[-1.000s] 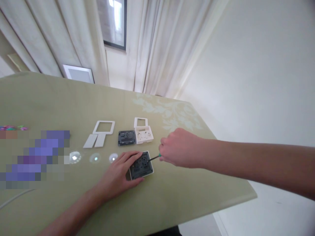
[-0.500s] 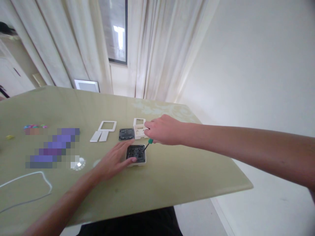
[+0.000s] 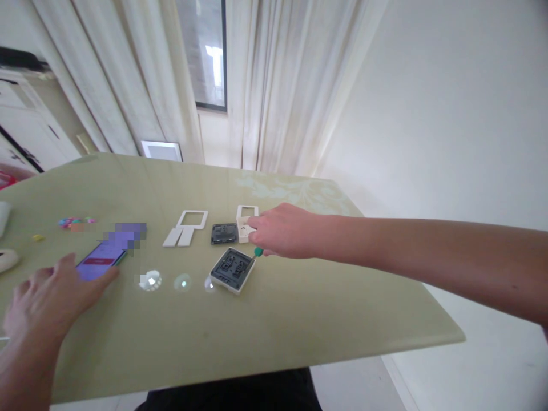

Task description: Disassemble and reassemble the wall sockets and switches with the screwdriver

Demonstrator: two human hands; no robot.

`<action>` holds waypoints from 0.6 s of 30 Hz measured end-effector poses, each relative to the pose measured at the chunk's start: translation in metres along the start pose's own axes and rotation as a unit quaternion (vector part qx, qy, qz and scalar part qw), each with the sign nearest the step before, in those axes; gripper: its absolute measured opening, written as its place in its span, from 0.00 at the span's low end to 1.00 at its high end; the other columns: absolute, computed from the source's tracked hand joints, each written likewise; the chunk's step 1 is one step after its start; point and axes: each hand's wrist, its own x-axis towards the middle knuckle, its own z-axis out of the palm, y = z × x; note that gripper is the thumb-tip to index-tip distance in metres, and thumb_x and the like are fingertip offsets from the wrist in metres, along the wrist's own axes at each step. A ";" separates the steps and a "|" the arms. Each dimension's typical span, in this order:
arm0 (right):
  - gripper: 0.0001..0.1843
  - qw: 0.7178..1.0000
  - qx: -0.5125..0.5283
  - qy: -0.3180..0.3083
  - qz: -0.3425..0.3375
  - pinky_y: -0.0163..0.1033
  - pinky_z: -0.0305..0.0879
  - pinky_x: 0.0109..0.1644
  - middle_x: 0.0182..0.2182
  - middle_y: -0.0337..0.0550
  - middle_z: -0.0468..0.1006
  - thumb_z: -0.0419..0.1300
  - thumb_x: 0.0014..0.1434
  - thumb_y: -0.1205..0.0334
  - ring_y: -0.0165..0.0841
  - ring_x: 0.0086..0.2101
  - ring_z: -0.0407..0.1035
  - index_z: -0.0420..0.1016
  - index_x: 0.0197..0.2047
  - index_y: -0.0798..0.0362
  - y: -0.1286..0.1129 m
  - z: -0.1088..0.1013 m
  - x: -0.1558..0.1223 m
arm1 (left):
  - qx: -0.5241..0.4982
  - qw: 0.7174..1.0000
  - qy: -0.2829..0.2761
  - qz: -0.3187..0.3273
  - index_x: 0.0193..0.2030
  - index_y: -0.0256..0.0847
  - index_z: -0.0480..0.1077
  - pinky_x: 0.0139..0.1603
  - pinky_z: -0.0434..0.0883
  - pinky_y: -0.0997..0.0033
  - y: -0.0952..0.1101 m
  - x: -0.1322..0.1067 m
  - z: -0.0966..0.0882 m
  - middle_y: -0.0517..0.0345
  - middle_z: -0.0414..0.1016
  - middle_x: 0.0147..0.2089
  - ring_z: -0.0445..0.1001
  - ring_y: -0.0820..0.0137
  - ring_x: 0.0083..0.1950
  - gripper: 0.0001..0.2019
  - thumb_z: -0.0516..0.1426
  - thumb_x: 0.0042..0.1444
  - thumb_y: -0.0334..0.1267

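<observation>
My right hand [image 3: 280,231] is closed around a screwdriver [image 3: 258,251] with a green handle; its tip points down at the right edge of a wall switch [image 3: 233,269]. The switch has a dark inner plate in a white box and lies turned at an angle on the table. My left hand [image 3: 51,299] is open at the table's left, fingers apart, over the near end of a phone [image 3: 100,260] with a lit purple screen. Whether it touches the phone I cannot tell.
Behind the switch lie a dark switch plate [image 3: 224,233], a white box [image 3: 244,230], a white frame [image 3: 192,218], a smaller frame [image 3: 248,210] and two white rocker covers [image 3: 178,237]. Small colourful pieces [image 3: 75,222] and a yellow piece [image 3: 37,237] are at the left.
My left hand has let go of the switch and moved left to the phone. The switch has turned on the table. My right hand still holds the screwdriver beside it.
</observation>
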 end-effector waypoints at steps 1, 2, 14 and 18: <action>0.06 1.000 0.000 -0.005 0.000 0.41 0.67 0.36 0.48 0.50 0.83 0.66 0.73 0.64 0.44 0.45 0.82 0.84 0.49 0.54 0.002 0.000 0.000 | 0.007 1.000 -0.005 -0.023 0.61 0.44 0.73 0.57 0.72 0.09 0.002 0.003 -0.003 0.58 0.82 0.66 0.63 0.12 0.73 0.39 0.62 0.53 0.72; 0.06 1.000 0.000 -0.011 0.002 0.40 0.66 0.35 0.48 0.50 0.83 0.67 0.72 0.63 0.44 0.45 0.82 0.84 0.48 0.55 0.005 0.001 0.000 | 0.009 0.999 -0.017 -0.025 0.59 0.44 0.72 0.58 0.73 0.10 0.007 0.006 -0.007 0.60 0.81 0.66 0.63 0.13 0.73 0.39 0.61 0.53 0.73; 0.06 1.000 0.006 -0.002 0.012 0.41 0.49 0.28 0.47 0.48 0.80 0.64 0.72 0.71 0.41 0.41 0.80 0.82 0.43 0.55 0.023 0.013 -0.008 | -0.021 0.996 0.081 0.026 0.64 0.38 0.72 0.61 0.66 0.06 0.099 0.043 -0.031 0.48 0.69 0.77 0.55 0.15 0.78 0.35 0.56 0.64 0.67; 0.09 1.000 -0.007 -0.003 -0.022 0.41 0.53 0.28 0.47 0.50 0.79 0.63 0.69 0.76 0.40 0.42 0.78 0.82 0.42 0.55 0.025 0.012 -0.007 | -0.136 0.950 -0.049 0.278 0.69 0.46 0.72 0.73 0.71 0.34 0.184 -0.004 -0.023 0.48 0.78 0.69 0.71 0.41 0.75 0.30 0.50 0.74 0.63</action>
